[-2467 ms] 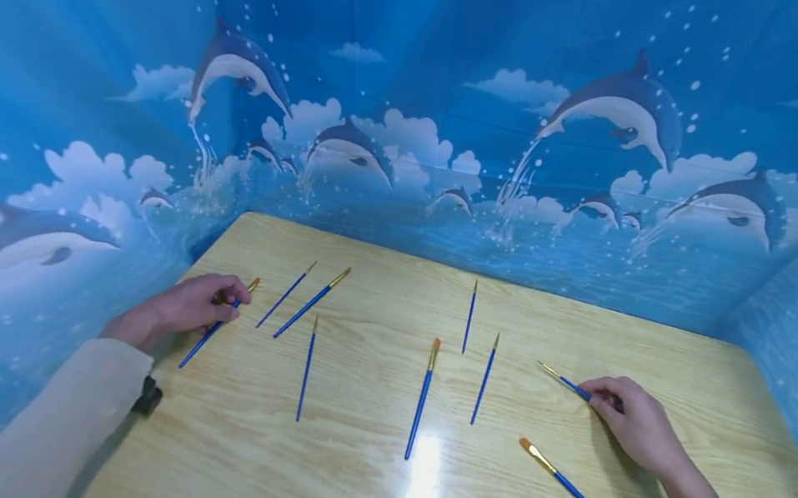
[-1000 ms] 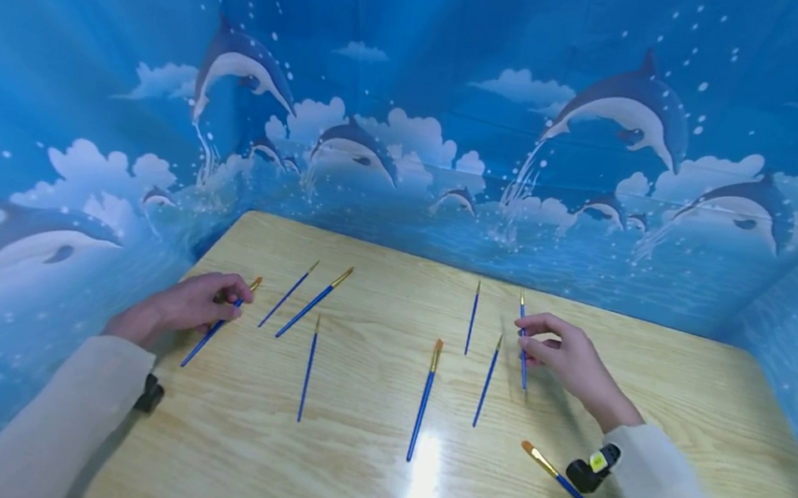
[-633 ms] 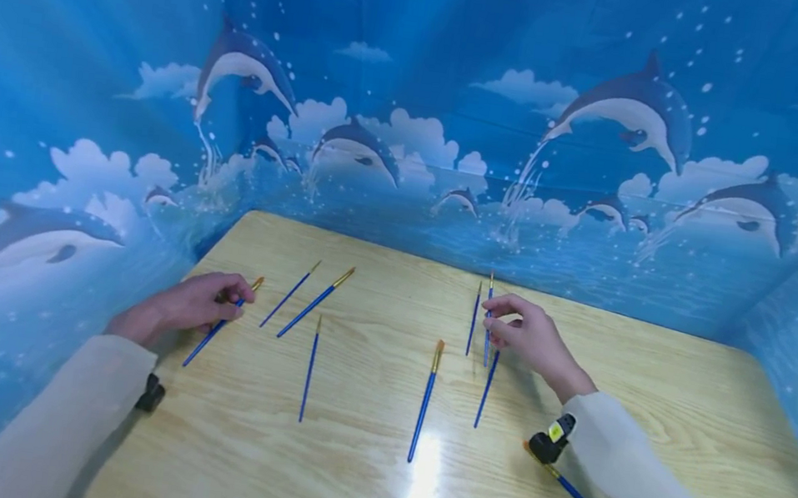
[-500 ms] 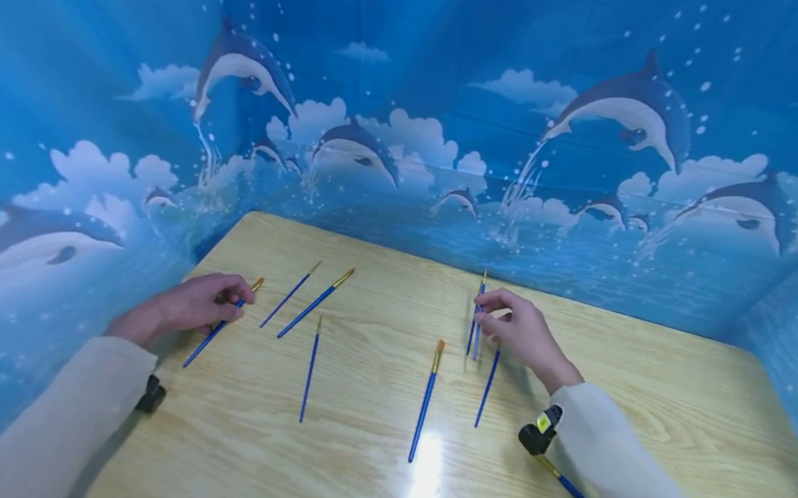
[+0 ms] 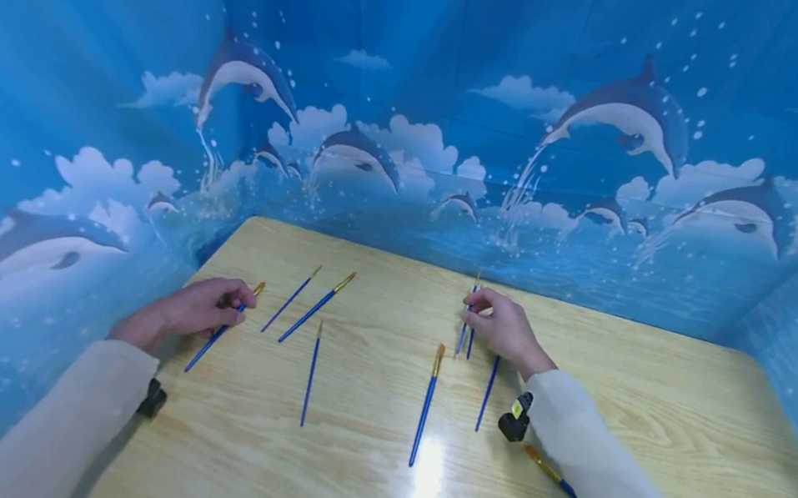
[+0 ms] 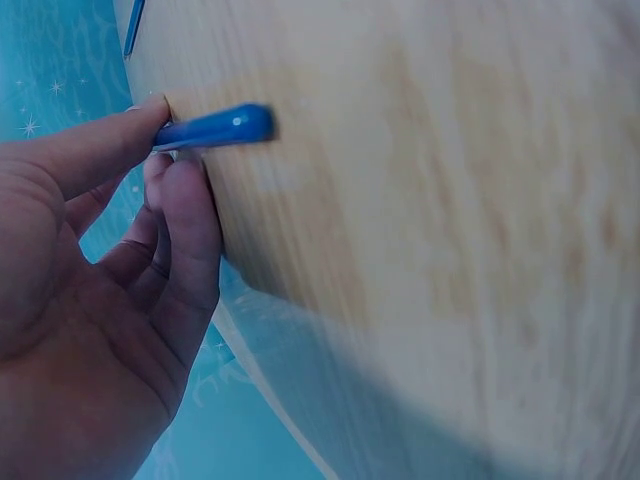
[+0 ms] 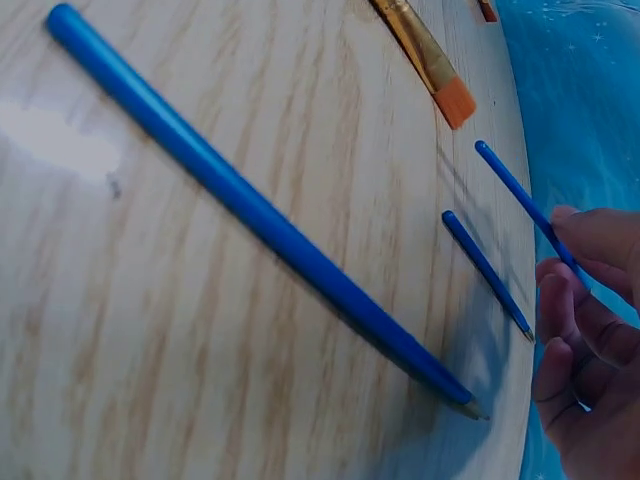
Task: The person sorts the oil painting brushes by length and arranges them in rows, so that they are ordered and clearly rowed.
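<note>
At the table's left side my left hand (image 5: 197, 311) pinches a blue-handled paintbrush (image 5: 207, 348) with an orange tip. That brush's rounded handle end (image 6: 235, 125) pokes out past the thumb and finger in the left wrist view. Toward the back, right of centre, my right hand (image 5: 502, 326) pinches a thin blue paintbrush (image 5: 462, 340) between thumb and fingers, bristles pointing away. In the right wrist view this held brush (image 7: 508, 182) is raised over the wood, its shadow below. A second thin brush (image 7: 485, 268) lies close by it, partly hidden by the hand in the head view.
Left of centre lie two thin brushes (image 5: 290, 299) (image 5: 310, 380) and a thicker brush (image 5: 319, 306). A flat brush (image 5: 426, 408) and a thin brush (image 5: 487, 395) lie near the middle. My right sleeve partly covers another flat brush (image 5: 547, 469). Dolphin-printed cloth (image 5: 410, 225) borders the table (image 5: 354, 479).
My right hand has carried its thin brush from the right side leftward and back, turning it from slanted to nearly straight away from me. My left hand stays in place with its brush.
</note>
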Demonstrator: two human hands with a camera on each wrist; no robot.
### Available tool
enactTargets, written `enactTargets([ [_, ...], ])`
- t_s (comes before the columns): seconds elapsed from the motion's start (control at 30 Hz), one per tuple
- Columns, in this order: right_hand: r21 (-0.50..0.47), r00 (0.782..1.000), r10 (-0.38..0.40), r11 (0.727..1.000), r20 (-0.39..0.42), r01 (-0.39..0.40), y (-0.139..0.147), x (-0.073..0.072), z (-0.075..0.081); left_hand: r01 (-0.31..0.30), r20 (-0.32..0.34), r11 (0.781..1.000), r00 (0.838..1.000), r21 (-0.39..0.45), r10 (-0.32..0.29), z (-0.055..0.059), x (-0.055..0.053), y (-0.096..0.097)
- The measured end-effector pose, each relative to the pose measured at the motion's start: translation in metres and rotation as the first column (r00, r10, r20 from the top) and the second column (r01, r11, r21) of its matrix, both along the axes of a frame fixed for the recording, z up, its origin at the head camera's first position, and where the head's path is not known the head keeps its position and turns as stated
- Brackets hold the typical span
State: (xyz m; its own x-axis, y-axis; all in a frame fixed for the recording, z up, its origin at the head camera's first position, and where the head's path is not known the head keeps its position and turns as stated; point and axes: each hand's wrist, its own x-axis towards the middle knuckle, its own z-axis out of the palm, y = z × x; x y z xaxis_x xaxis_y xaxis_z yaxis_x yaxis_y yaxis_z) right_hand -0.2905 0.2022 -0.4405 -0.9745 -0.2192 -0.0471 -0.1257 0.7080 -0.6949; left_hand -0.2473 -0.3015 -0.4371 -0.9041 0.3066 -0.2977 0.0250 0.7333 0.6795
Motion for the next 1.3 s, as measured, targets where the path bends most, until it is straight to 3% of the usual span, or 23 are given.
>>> enactTargets([
  [0.4,0.131,0.996,0.067,0.99,-0.062,-0.059,-0.01,-0.001,-0.008,-0.001,0.009,1.0,1.0,0.015,0.001,-0.001,0.0,0.001],
  [0.6,0.178,0.996,0.059,0.983,-0.059,-0.048,-0.014,0.002,-0.008,0.001,-0.003,1.0,1.0,0.012,-0.001,-0.002,-0.001,0.001],
  [1.3,0.183,0.996,0.008,0.983,-0.087,0.008,-0.02,0.0,-0.015,0.013,-0.005,1.0,1.0,0.009,-0.013,-0.002,-0.001,-0.002],
])
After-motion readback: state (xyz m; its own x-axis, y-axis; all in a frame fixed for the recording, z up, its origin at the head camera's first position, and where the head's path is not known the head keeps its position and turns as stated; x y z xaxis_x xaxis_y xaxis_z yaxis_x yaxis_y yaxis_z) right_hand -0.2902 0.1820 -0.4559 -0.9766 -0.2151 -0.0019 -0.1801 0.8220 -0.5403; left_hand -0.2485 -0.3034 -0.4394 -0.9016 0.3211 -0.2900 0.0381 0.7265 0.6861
